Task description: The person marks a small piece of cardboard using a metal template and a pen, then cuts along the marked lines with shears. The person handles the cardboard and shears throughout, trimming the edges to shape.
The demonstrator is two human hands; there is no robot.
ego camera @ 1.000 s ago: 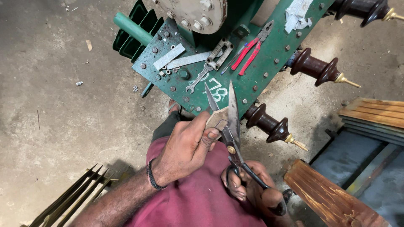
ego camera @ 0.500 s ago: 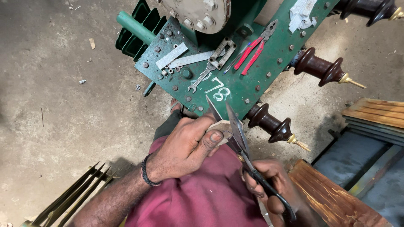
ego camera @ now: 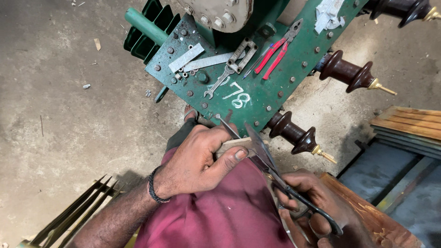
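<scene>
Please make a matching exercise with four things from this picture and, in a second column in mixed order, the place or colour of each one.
1. scissors
2. pliers
3. wrench
4. pale strip

a. red handles, on the green plate
b. pinched in the left hand
c. grey metal, beside the white painted marks
d. held open in the right hand

Pairs: 1-d, 2-a, 3-c, 4-b

Maroon garment (ego camera: pixel 229 220); dark braided wristband (ego camera: pixel 153 186), possibly cord.
</scene>
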